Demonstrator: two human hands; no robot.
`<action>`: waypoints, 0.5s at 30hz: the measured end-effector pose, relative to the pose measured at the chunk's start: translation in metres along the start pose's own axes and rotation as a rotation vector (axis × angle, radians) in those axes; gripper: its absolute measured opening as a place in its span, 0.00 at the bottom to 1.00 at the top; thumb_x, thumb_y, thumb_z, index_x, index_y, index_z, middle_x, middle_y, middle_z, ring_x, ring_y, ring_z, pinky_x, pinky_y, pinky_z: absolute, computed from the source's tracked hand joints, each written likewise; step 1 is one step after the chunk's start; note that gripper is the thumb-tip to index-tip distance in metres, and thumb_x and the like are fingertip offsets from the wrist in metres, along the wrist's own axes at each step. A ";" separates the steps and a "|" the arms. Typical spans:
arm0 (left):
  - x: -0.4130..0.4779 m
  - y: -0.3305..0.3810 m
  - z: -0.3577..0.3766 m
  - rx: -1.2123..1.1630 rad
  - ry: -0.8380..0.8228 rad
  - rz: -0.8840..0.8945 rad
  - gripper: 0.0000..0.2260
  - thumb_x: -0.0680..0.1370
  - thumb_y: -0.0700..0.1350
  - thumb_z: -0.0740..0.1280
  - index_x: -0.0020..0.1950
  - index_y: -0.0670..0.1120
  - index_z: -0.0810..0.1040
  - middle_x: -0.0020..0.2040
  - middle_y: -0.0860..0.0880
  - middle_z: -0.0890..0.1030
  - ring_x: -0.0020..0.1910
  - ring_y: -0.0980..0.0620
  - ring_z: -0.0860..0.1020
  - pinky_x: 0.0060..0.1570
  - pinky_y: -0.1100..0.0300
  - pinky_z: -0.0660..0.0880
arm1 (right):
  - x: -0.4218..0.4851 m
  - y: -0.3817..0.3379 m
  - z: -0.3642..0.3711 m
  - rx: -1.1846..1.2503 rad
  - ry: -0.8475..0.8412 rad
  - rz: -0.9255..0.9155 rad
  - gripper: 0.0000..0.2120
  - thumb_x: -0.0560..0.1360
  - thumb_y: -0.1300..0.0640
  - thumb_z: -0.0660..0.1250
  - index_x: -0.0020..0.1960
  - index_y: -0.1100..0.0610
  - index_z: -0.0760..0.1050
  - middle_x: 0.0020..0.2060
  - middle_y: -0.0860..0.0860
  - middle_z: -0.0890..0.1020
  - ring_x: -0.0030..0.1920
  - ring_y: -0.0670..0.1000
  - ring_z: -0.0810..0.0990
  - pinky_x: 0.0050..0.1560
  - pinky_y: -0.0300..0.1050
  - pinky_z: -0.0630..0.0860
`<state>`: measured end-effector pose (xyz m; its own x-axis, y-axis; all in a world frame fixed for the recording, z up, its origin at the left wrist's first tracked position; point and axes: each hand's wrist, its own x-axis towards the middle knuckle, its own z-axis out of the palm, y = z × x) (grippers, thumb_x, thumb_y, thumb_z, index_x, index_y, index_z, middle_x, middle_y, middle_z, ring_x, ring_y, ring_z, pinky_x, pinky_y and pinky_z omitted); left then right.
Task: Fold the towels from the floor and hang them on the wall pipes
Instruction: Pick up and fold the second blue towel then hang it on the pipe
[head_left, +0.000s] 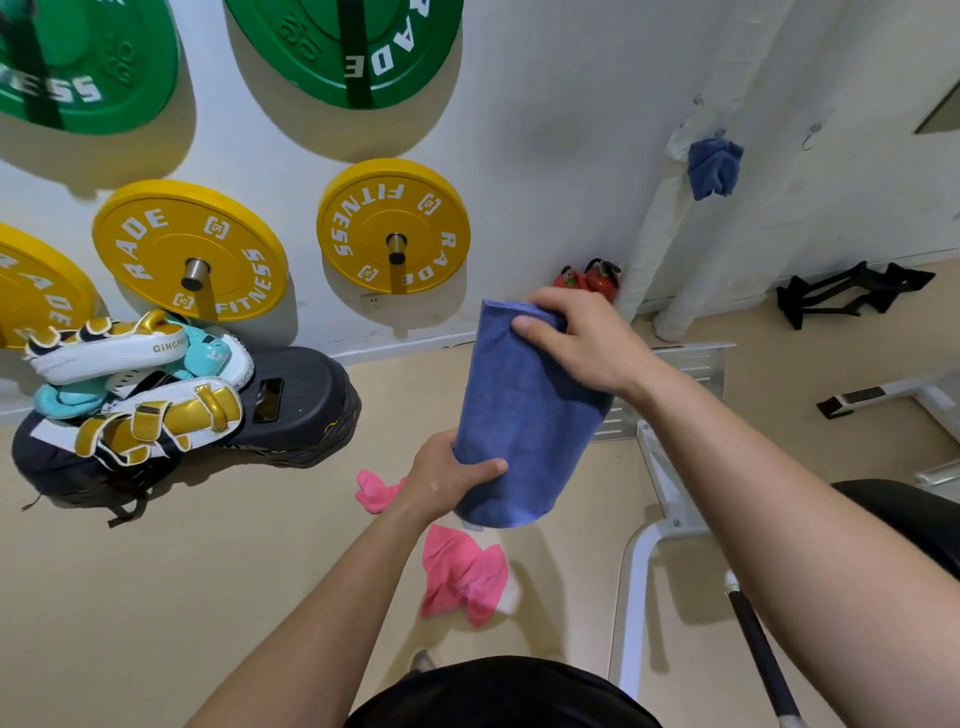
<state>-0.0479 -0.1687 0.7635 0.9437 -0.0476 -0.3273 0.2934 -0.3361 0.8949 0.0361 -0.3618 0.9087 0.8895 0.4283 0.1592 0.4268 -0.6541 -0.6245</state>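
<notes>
Black fabric of my shirt (498, 693) fills the bottom edge, closest to the lens, and both bare forearms reach forward from it. My left hand (447, 480) pinches the lower left edge of a blue towel (524, 415), thumb on the front, fingers hidden behind the cloth. My right hand (582, 338) closes over the towel's top right corner. Between the two hands the towel hangs in the air as a folded, soft, matte panel with a rounded lower edge, tilted slightly to the right.

Below it, on the smooth beige floor (156, 597), lie two crumpled pink towels (462, 571), one partly hidden behind my left wrist. Open floor stretches to the left of them. To the right, a white metal frame (636, 571) crowds that side.

Further left, a black bag (296, 410) sits against the wall with glossy gold, white and teal boxing pads (135, 384) piled on top; I cannot tell what is inside the bag.

On the white wall, yellow weight plates (392, 228) and green weight plates (343, 47) hang on pegs. Farther right, white wrapped pipes (660, 228) run up the wall, and a second blue towel (714, 169) hangs bunched on the pipes. Red fire extinguishers (587, 278) stand at the base of the pipes.
</notes>
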 end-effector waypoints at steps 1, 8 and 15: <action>0.001 -0.003 0.000 -0.005 -0.026 -0.018 0.13 0.67 0.52 0.78 0.46 0.47 0.82 0.42 0.52 0.86 0.43 0.54 0.84 0.44 0.55 0.81 | 0.002 0.002 -0.007 -0.010 0.024 0.005 0.15 0.80 0.49 0.64 0.35 0.44 0.68 0.30 0.44 0.74 0.35 0.43 0.73 0.37 0.43 0.67; 0.001 -0.013 -0.031 -0.185 -0.044 -0.050 0.19 0.71 0.52 0.76 0.48 0.36 0.80 0.41 0.47 0.83 0.39 0.54 0.79 0.42 0.58 0.74 | -0.009 0.049 -0.018 -0.072 0.251 0.227 0.12 0.81 0.49 0.60 0.42 0.55 0.71 0.33 0.47 0.75 0.38 0.54 0.73 0.38 0.48 0.65; 0.004 -0.010 -0.071 -0.368 0.010 -0.036 0.18 0.64 0.52 0.77 0.48 0.43 0.85 0.46 0.45 0.86 0.43 0.50 0.83 0.42 0.61 0.77 | -0.050 0.095 0.020 -0.008 0.279 0.498 0.16 0.82 0.48 0.56 0.38 0.52 0.65 0.33 0.48 0.75 0.39 0.58 0.75 0.37 0.50 0.66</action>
<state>-0.0363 -0.0990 0.7751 0.9328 -0.0317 -0.3590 0.3598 0.0234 0.9327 0.0289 -0.4325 0.8262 0.9927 -0.1125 0.0437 -0.0544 -0.7402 -0.6702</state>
